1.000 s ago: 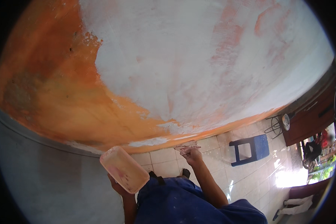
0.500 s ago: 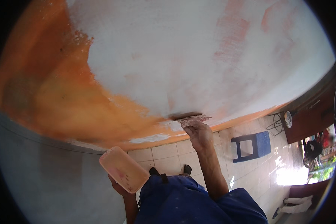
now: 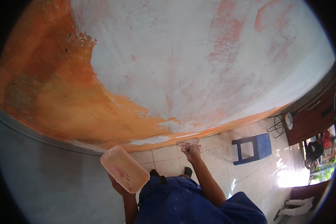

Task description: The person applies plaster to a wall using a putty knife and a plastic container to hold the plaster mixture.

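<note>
My right hand point(image 3: 192, 154) is closed around a putty-smeared, flat-bladed putty knife point(image 3: 186, 142). The blade is just off the foot of the wall point(image 3: 149, 56), over the tiled floor. Pale putty coats much of that wall in streaks, and bare orange paint point(image 3: 112, 115) shows at the left and along the bottom. Down at the left, my left hand point(image 3: 118, 186) grips a peach-coloured plastic tub point(image 3: 138, 175) by its side. Pink and dark smears mark the inside of the tub. The fingers under it are partly hidden.
A blue plastic stool point(image 3: 263, 145) is on the tiles point(image 3: 216, 164) to my right. Beyond it are a wire-legged stand point(image 3: 277, 125) and a dark reddish-brown piece of furniture point(image 3: 310, 125). A grey wall point(image 3: 59, 175) meets the orange one at left. Bright daylight enters at far right.
My right hand has drawn the putty knife down and away from the wall, toward me. My left hand and the tub have hardly moved.
</note>
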`<state>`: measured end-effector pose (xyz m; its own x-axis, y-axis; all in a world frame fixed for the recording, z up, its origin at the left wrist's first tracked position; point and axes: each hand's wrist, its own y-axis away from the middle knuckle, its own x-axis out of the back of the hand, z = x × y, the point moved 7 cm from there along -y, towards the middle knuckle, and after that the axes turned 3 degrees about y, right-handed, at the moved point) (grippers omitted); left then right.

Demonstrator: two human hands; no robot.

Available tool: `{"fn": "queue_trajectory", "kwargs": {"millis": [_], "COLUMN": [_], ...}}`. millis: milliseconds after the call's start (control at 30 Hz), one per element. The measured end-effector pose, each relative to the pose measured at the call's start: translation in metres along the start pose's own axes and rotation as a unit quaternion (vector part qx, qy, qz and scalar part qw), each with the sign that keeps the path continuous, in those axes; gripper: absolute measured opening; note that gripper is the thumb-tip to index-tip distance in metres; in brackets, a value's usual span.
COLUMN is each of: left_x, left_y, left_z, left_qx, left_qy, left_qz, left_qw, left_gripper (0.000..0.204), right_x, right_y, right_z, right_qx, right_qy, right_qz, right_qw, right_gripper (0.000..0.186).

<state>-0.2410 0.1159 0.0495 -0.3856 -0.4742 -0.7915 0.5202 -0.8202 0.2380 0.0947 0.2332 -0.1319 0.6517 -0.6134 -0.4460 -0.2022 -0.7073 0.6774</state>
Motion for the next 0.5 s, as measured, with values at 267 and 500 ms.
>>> {"fn": "queue_trajectory", "kwargs": {"millis": [267, 500], "left_x": [-0.003, -0.009], "left_y": [0.007, 0.012], "left_z": [0.000, -0.004], "left_qx": [0.002, -0.027], "left_qy": [-0.027, -0.017], "left_qz": [-0.007, -0.002], "left_qw": [1.000, 0.999], "left_gripper": [0.040, 0.040], "right_x": [-0.023, -0.079], "right_y": [-0.112, 0.001], "right_z": [-0.053, -0.135], "right_qx": [0.208, 0.089], "right_qy": [0.305, 0.018], "right_qz": [-0.179, -0.223], "right_qw": [0.912, 0.971], "right_gripper": [0.019, 0.021]}}
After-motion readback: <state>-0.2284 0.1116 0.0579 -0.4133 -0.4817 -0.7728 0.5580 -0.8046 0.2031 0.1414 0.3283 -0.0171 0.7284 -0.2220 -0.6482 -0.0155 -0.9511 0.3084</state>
